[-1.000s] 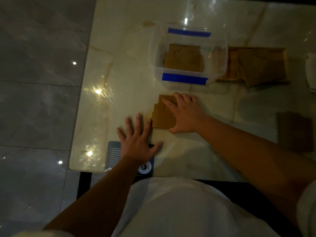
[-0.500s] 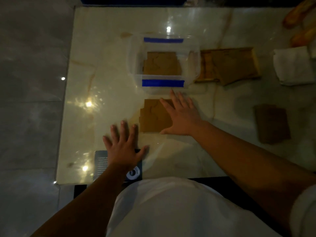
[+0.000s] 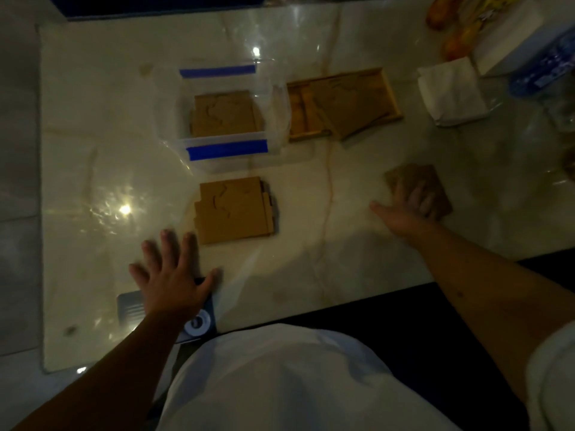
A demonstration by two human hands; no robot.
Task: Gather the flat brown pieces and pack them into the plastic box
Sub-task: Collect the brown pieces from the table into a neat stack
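A clear plastic box (image 3: 228,144) with blue tape strips stands mid-table, with flat brown pieces (image 3: 224,113) lying inside. Just in front of it lies a loose stack of flat brown pieces (image 3: 235,209), untouched. To the right, another brown stack (image 3: 432,185) lies under my right hand (image 3: 407,208), whose fingers rest flat and spread on top of it. My left hand (image 3: 172,281) lies open, palm down, on the table near the front edge, left of the middle stack.
A wooden tray (image 3: 390,98) with more brown pieces sits right of the box. Folded white napkins (image 3: 449,90), a bottle (image 3: 547,70), a white box and orange items crowd the far right. A dark card (image 3: 199,325) lies under my left wrist at the table's front edge.
My right hand has left the middle stack and moved right onto the other brown stack. The left hand stays flat on the table. The view has shifted.
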